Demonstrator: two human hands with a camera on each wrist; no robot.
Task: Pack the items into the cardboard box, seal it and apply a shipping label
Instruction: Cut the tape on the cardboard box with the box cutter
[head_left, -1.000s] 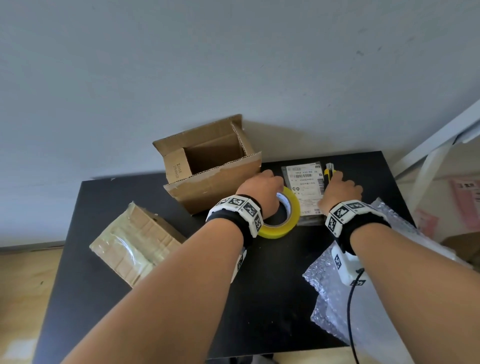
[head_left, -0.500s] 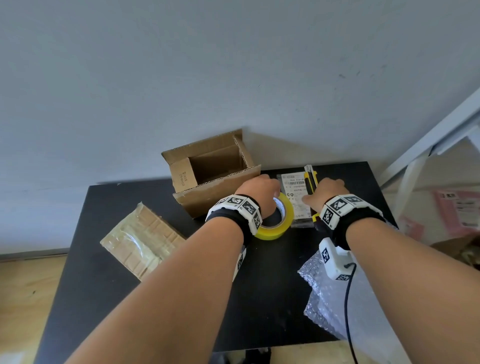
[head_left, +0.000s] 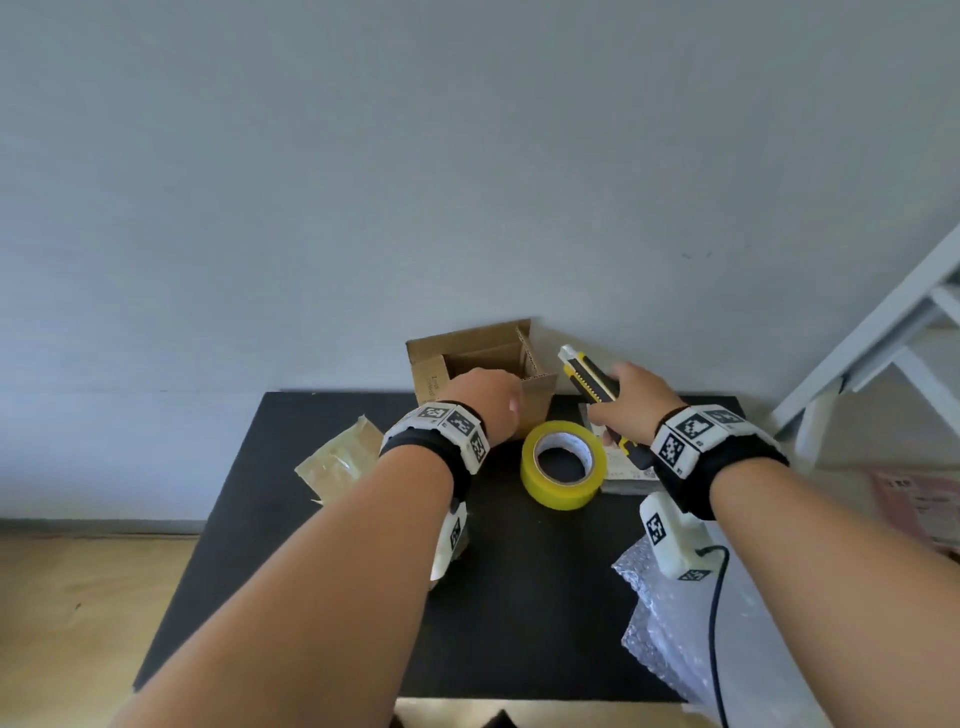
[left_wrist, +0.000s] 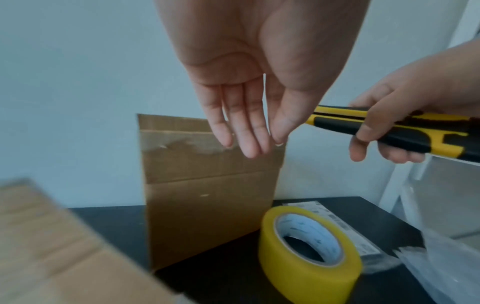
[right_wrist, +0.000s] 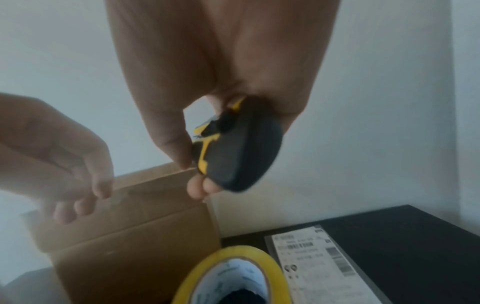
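Gripping utility knife, R hand raised; L hand flat-fingered, empty, hovering by cardboard box.

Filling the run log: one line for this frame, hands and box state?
left hand: open, above tape roll | right hand: grips utility knife, lifted | cardboard box: open | shipping label: on table

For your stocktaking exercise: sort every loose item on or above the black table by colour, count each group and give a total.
Brown: 2, cardboard box, wrapped packet
Yellow: 2, tape roll, utility knife
White: 1, shipping label
Clear: 1, bubble wrap
Total: 6
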